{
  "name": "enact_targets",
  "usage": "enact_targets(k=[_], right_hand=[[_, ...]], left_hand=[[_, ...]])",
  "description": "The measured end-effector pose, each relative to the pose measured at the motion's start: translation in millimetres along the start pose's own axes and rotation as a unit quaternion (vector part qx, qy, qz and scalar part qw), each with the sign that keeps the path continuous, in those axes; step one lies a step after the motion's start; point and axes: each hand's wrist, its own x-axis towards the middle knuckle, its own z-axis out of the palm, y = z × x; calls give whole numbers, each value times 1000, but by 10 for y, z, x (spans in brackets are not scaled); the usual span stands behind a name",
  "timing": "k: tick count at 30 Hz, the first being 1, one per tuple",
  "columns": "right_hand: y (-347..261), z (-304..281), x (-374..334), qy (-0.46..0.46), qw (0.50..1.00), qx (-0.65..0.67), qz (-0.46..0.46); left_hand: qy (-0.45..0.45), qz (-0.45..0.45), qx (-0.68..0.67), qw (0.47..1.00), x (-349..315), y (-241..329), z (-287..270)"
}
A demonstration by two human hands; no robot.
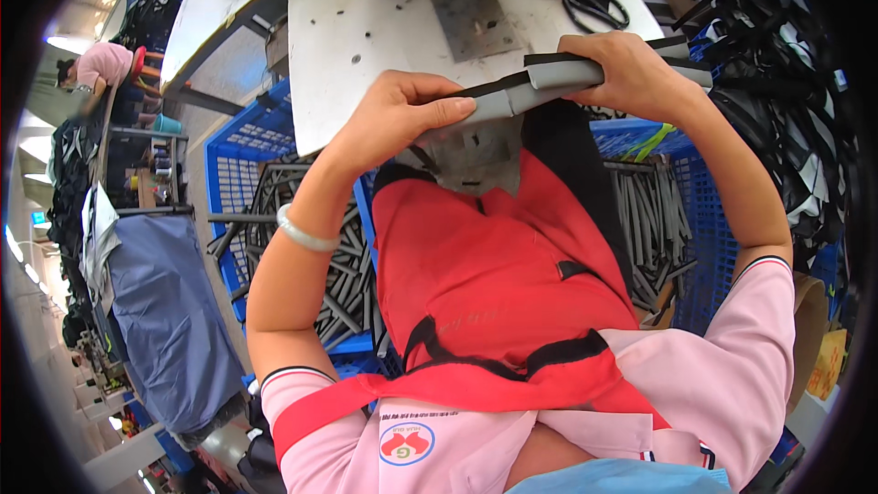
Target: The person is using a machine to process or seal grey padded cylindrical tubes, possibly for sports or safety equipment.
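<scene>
In front of me, above the table's near edge, I hold a long grey strip (554,76) with a black edge. It looks folded or rolled lengthwise, and a step near its middle suggests overlapping pieces. My left hand (402,117) pinches its left end between thumb and fingers, the thumb lying on top. My right hand (631,73) is wrapped round the strip farther right, with the fingers on the far side. Grey and black ends stick out past the right wrist. Below the strip, a greyish clear sheet (471,160) lies at my lap.
The white table (329,64) carries a dark metal plate (471,20), black scissors (594,11) and small black bits. Blue baskets (212,174) with grey tubes (334,297) stand either side of my red apron (494,265). Black material hangs at right. Another person (102,64) works far left.
</scene>
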Motion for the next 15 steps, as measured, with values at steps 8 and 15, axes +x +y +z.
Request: enact_targets(k=[8, 15], right_hand=[[272, -100, 281, 119, 991, -58, 19], [426, -62, 481, 129, 989, -53, 46]], left_hand=[[179, 161, 57, 969, 411, 215, -103], [176, 124, 35, 976, 672, 209, -222]])
